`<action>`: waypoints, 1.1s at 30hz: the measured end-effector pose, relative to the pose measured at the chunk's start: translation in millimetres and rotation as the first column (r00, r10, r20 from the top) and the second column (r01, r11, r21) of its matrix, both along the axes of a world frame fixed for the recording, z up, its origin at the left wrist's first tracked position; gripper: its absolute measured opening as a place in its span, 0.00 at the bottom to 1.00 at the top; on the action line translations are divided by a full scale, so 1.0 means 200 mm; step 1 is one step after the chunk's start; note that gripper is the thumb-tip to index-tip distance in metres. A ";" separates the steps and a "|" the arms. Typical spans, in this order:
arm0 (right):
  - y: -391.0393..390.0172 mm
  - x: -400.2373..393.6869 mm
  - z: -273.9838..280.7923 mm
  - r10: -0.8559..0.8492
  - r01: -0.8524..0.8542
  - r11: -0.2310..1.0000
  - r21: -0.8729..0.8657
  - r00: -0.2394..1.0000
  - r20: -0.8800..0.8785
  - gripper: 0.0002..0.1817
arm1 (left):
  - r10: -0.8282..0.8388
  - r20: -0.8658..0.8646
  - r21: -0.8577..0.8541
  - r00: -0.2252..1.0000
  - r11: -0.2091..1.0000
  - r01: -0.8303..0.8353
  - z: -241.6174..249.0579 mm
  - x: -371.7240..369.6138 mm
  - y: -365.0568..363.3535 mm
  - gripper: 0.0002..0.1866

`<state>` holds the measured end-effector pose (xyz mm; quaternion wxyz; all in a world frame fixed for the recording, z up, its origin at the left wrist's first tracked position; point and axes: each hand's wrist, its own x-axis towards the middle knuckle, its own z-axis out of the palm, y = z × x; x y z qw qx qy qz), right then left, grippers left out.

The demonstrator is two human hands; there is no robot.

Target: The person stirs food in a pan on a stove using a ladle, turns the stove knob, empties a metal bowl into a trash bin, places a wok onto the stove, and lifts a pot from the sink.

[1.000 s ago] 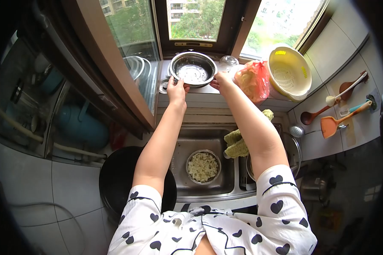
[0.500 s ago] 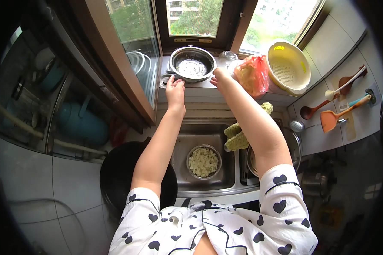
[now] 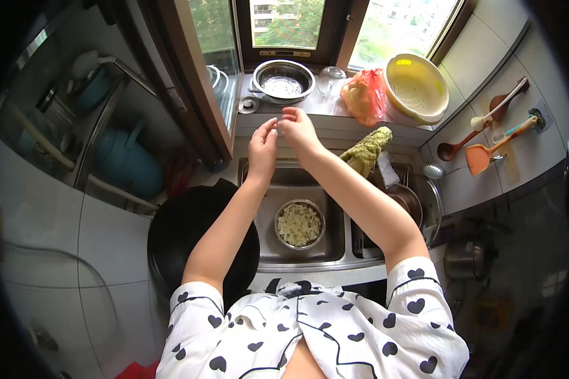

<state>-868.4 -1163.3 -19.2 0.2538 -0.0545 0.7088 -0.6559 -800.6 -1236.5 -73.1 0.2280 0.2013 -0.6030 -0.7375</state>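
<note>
My left hand (image 3: 263, 150) and my right hand (image 3: 298, 132) are raised close together over the back edge of the sink (image 3: 278, 258). Both look empty, with loosely bent fingers that are not wrapped around anything. Just beyond them on the windowsill stands a metal pot (image 3: 283, 82), apart from my fingers. Below, inside the sink, is a round bowl of chopped pale food (image 3: 299, 225), perhaps a vegetable.
On the sill are a glass lid (image 3: 331, 81), a red plastic bag (image 3: 364, 98) and a yellow colander (image 3: 417, 88). A green cloth (image 3: 367, 150) hangs right of the sink. A black wok-like pan (image 3: 183, 234) is at left; utensils such as an orange spatula (image 3: 478, 156) hang at right.
Both hands have drawn back from the metal pot toward me, and my right hand has moved left, nearer my left hand. The pot stays on the sill.
</note>
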 end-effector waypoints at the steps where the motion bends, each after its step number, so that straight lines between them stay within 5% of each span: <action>1: 0.03 0.06 -0.02 0.018 -0.017 0.999 -0.039 0.999 0.036 0.25 | -0.015 0.004 0.014 1.000 1.000 0.015 0.02 0.06 0.02 0.16; 11: 0.36 0.57 -0.16 0.162 -0.123 0.980 -0.158 0.950 0.266 0.22 | -0.231 0.204 0.230 0.951 0.956 0.183 0.03 0.59 0.20 0.17; 26: 0.36 0.94 -0.36 0.429 -0.410 0.902 -0.136 0.811 0.399 0.21 | 0.110 0.431 0.229 0.896 0.947 -0.226 0.02 1.25 0.26 0.19; 33: 0.25 1.04 -0.40 0.338 -0.348 0.936 -0.053 0.846 0.412 0.21 | 0.142 0.503 0.198 0.852 0.941 -0.274 -0.06 1.49 0.11 0.19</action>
